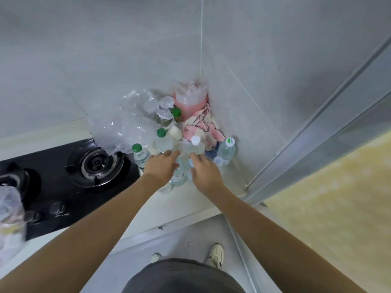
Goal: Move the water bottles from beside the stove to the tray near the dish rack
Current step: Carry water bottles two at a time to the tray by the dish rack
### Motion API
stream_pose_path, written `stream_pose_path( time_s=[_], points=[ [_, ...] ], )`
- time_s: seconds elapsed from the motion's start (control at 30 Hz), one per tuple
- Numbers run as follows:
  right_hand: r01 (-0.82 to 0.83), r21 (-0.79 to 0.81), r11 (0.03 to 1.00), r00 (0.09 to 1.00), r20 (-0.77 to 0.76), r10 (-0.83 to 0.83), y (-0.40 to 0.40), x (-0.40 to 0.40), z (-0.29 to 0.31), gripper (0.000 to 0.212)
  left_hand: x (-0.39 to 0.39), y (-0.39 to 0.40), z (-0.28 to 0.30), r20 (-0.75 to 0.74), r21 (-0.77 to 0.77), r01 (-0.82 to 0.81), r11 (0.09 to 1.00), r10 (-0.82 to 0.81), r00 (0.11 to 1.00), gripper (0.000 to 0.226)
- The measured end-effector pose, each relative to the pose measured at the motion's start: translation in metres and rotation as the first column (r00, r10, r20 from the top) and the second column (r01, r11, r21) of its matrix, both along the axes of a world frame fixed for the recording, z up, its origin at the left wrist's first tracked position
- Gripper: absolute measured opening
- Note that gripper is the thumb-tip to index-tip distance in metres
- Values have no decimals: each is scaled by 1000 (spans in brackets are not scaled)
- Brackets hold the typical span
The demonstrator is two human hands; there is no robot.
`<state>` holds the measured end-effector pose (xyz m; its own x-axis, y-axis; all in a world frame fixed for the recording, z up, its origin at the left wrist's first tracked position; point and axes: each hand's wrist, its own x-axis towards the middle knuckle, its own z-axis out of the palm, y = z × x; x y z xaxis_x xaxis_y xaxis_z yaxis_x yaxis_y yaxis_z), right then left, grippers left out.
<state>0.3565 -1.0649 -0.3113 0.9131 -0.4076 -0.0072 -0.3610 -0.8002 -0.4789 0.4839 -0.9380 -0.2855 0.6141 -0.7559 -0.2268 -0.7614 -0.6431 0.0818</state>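
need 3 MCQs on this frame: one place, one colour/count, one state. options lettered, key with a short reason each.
1. Where do the water bottles stand?
A. in the counter corner, right of the stove
B. on the stove burner
C. on the floor

2. How many green caps show?
A. one
B. three
C. six

3. What state is the stove burner in?
A. lit under a pot
B. bare, no flame
C. covered by a cloth

Key: 1 A, the cluster fills the wall corner beside the stove. 2 B, green caps at and. 3 B, the ring is bare and dark; the pink cloth lies behind the bottles instead.
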Motion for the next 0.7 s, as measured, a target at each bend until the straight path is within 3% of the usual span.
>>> stream_pose_path(
  time_s=[0.17, 0.3, 0.53, 0.7],
  points=[
    [-39, 3, 999, 999, -6, 39, -2, 4, 3, 27, 5, 4, -2, -43, -64, -19, 998, 16, 999, 41],
    [-1, 39, 999, 1000, -25, 2, 3, 2, 3, 37, 4, 7, 0, -61, -79, -43, 996, 38, 997, 41],
    [65, 46, 997, 998, -16, -64, 14, -3, 14, 33, 3, 11, 0, -79, -125, 1, 992, -11, 997, 33],
    [98, 60, 993, 994, 34, -101, 14, -6, 30, 33, 8, 18, 8, -104, -271, 36, 962, -67, 992, 36]
  ],
)
